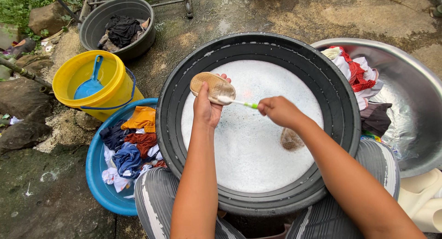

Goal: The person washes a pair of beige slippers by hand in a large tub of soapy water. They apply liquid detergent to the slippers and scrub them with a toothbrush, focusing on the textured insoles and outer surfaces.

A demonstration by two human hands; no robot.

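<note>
Striped grey trousers (156, 197) cover the person's knees at the bottom of the view, on either side of a big black basin (175, 105) full of white soapy water (248, 151). Both bare forearms reach out over that water. The left hand (206, 107) is clamped around a tan shoe (212, 86), sole upward, held above the upper left part of the suds. The right hand (277, 110) is closed on the green-and-white handle of a toothbrush (239, 102), whose head end rests against the shoe at its lower right edge. A second brownish shoe (291, 139) lies half sunk in the foam just under the right wrist.

Left of the black basin, a blue plastic basin (99, 179) sits on the wet ground, heaped with orange, rust, navy and white clothes (133, 142). Behind it stands a yellow bucket (108, 89) with a blue scoop (90, 82) inside. Farther back, a dark grey tub (138, 43) holds black garments (122, 29). On the right, a wide steel basin (414, 105) touches the black one and holds red-and-white and dark laundry (361, 78) along its near left side. The ground is damp concrete (276, 13), with rocks (23, 110) and green growth at the left edge.
</note>
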